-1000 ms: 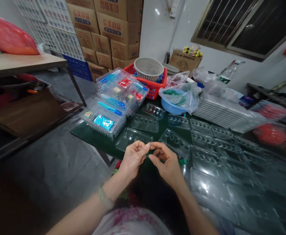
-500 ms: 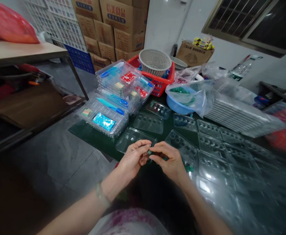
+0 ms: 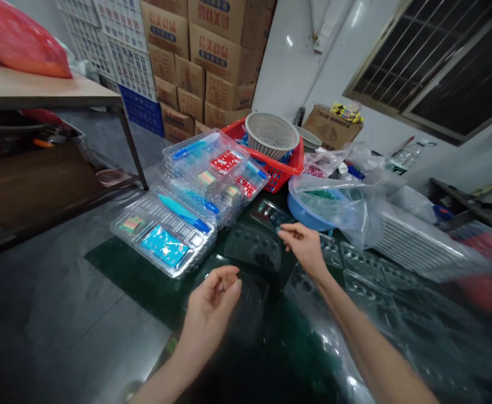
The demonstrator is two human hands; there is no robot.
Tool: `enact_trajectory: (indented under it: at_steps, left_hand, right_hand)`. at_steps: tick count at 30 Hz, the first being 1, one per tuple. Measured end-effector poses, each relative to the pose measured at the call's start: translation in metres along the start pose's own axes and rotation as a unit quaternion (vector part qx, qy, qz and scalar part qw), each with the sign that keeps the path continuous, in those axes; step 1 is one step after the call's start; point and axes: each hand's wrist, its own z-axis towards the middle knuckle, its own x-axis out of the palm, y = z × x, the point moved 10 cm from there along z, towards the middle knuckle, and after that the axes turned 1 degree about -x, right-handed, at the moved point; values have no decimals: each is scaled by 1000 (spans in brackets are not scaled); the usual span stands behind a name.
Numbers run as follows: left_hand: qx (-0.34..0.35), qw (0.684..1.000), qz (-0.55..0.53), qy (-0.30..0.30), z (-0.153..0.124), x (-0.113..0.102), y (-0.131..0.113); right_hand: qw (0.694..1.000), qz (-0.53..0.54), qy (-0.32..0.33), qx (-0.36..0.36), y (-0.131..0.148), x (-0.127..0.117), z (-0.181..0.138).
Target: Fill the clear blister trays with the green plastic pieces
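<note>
My right hand point(image 3: 303, 245) reaches forward over the dark green table point(image 3: 123, 264), its thumb and forefinger pinched on a tiny piece I cannot make out, just above an empty clear blister tray point(image 3: 253, 246). A second clear tray point(image 3: 269, 213) with small coloured pieces lies just beyond the fingertips. My left hand point(image 3: 213, 300) hovers nearer to me over another clear tray point(image 3: 250, 297), fingers loosely curled with nothing visible in them. Several more empty trays point(image 3: 359, 269) lie in rows to the right.
Stacked filled blister packs point(image 3: 206, 168) with blue pens stand at the left, a single pack point(image 3: 162, 230) in front. Behind are a red basket point(image 3: 279, 163) holding a grey one, a blue bowl in a plastic bag point(image 3: 322, 202), a tray stack point(image 3: 418, 241), cartons point(image 3: 212, 62) and a wooden bench point(image 3: 39, 95).
My hands were together, pinching a small piece near the table edge. They have parted: the right hand moved forward to the far trays, the left stayed low. The view shifted forward.
</note>
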Motion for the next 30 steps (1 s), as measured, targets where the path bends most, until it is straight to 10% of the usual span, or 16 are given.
enact_trajectory:
  at_steps: [8, 30]
  left_hand:
    - [114, 984, 137, -20, -14, -27, -3]
    - [121, 979, 158, -35, -13, -34, -8]
  right_hand:
    - [989, -146, -12, -12, -58, 34, 123]
    - [955, -261, 111, -90, -50, 65, 127]
